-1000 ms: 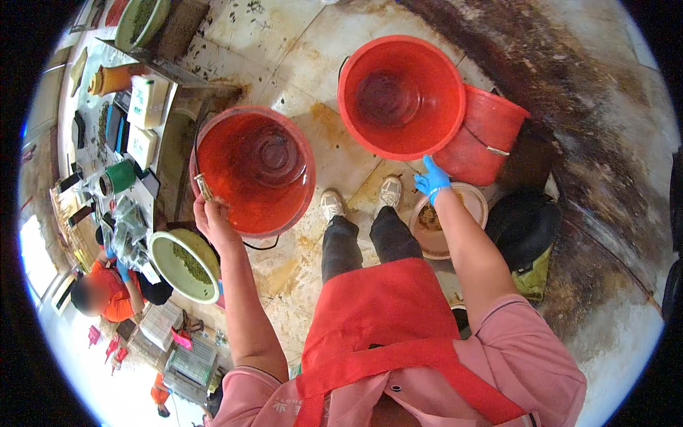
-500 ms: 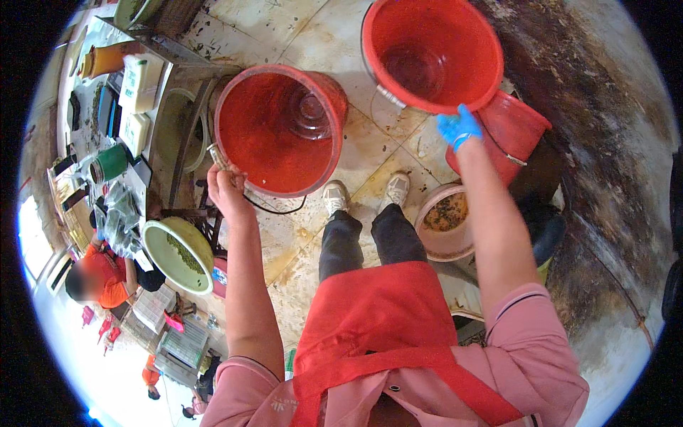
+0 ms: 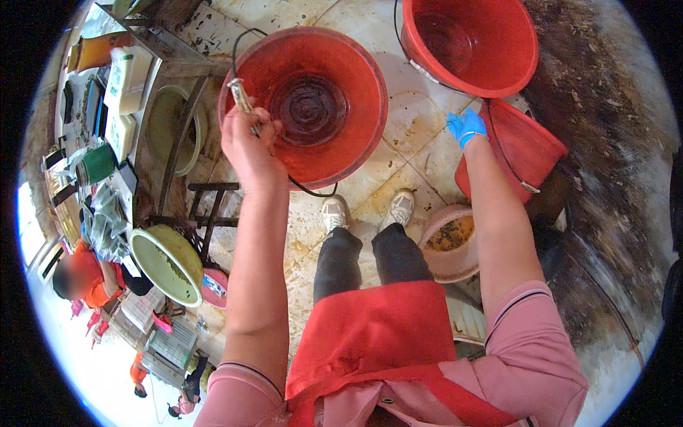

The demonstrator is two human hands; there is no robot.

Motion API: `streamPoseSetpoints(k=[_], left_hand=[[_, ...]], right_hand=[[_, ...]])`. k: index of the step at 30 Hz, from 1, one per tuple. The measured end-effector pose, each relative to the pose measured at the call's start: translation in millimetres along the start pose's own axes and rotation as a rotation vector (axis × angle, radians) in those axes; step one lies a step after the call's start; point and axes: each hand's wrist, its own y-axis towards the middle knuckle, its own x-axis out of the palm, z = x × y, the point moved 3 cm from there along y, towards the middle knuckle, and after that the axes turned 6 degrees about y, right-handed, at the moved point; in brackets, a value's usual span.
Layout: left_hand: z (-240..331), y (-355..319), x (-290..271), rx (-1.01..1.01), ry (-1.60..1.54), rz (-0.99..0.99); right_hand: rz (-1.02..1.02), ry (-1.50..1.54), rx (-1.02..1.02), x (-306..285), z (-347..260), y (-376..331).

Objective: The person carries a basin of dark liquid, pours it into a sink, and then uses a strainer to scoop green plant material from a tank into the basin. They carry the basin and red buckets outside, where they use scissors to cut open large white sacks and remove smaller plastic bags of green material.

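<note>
My left hand (image 3: 249, 139), bare, is closed round the handle (image 3: 240, 96) of a red bucket (image 3: 366, 107). The bucket's mouth faces up toward me, showing dark concentric rings on its bottom. My right hand (image 3: 466, 128) wears a blue glove; its fingers are apart and hold nothing. It hovers just below a second red bucket (image 3: 526, 43) at the far right, not touching its rim. Beside the glove lies a third red bucket (image 3: 523, 153), tilted, its handle hanging across its side.
A pale pink tub (image 3: 430, 267) with orange liquid and dark bits stands right of my shoes. Left are a green basin (image 3: 188, 288), a dark stool (image 3: 213, 186), a larger basin (image 3: 201, 132) and a cluttered table (image 3: 139, 92). A person in orange (image 3: 89, 274) is farther left.
My left hand has moved right and farther out with the bucket, turning its mouth more upright. My right hand has come off the far bucket's rim; that bucket appears farther right.
</note>
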Motion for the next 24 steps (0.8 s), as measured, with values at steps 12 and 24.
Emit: streamPoseSetpoints(k=[12,24], left_hand=[[-8,47,-25,0.150,0.016,-0.020],[-72,-100,97,0.146,0.409,-0.501]], right_hand=[[-0.209,0.203,-0.026,51,-1,48],[-0.481,0.549,-0.026,39,-71,-141]])
